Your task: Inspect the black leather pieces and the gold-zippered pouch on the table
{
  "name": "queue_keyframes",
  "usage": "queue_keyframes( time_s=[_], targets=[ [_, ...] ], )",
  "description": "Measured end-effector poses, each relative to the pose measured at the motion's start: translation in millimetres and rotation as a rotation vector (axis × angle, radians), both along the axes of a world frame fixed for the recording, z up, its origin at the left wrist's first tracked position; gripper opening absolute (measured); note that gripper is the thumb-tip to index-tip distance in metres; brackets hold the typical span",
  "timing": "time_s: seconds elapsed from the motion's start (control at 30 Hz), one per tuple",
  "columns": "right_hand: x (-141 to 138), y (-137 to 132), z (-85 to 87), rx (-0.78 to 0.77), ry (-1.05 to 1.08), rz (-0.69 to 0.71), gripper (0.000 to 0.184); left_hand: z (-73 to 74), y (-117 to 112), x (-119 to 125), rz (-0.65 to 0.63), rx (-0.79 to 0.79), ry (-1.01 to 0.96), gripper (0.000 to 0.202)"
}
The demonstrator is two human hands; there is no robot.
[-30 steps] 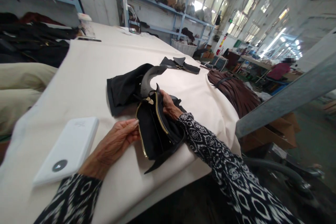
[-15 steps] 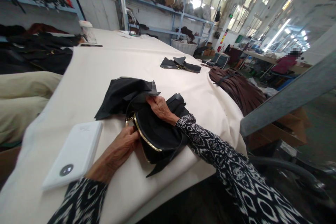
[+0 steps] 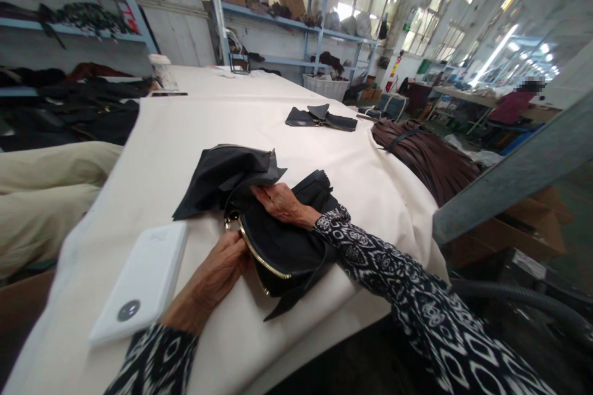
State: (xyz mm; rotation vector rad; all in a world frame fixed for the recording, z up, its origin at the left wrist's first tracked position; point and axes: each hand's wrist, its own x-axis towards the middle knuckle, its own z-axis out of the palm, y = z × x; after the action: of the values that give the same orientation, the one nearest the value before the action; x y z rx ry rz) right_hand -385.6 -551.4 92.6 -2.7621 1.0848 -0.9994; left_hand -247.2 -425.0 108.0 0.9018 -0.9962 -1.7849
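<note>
A black leather bag (image 3: 282, 253) with a curved gold zipper (image 3: 259, 256) lies on the cream-covered table (image 3: 152, 154), a loose black flap of fabric (image 3: 222, 180) rising from its far side. My left hand (image 3: 222, 265) grips the bag's near end by the zipper's metal tip. Palm down, my right hand (image 3: 280, 205) presses on top of the bag, fingertips near the fabric. A white power bank (image 3: 141, 281) lies just left of my left hand, not touching it.
Farther along the table lie black leather pieces (image 3: 321, 118). A bundle of brown leather strips (image 3: 424, 154) sits on the right edge. A grey metal beam (image 3: 514, 185) crosses the right side. A seated person (image 3: 512, 108) works far off at another table.
The bag's zipper sides, spread apart a second ago, now lie closed into one curve. My right hand has slid left across the bag, and the black fabric now lies folded over the far side.
</note>
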Motion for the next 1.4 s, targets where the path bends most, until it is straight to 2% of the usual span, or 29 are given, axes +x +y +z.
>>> queue_keyframes(
  time_s=[0.27,0.47,0.73,1.03,1.23,1.4],
  targets=[
    [0.4,-1.3,0.4,-0.022,0.078,-0.04,0.032,2.7,-1.9,-1.8,0.043,0.035,0.008,0.044],
    [-0.9,-5.1,-3.0,-0.037,0.054,-0.038,0.033,-5.2,-4.2,1.9,0.04,0.051,0.073,0.043],
    [-0.4,-1.3,3.4,0.051,-0.014,-0.074,0.032,-7.5,-5.0,1.7,0.059,0.037,0.095,0.04],
    [-0.7,-10.8,-5.5,-0.061,0.03,-0.04,0.031,-9.6,-6.7,2.3,0.074,0.074,0.11,0.039],
    [0.1,-7.9,0.7,0.023,0.027,-0.066,0.031,-12.8,-6.7,3.4,0.082,0.08,0.122,0.042],
    [-0.3,-7.6,3.9,0.025,0.073,-0.07,0.029,-6.4,-4.1,0.4,0.085,0.084,0.114,0.039]
  ],
)
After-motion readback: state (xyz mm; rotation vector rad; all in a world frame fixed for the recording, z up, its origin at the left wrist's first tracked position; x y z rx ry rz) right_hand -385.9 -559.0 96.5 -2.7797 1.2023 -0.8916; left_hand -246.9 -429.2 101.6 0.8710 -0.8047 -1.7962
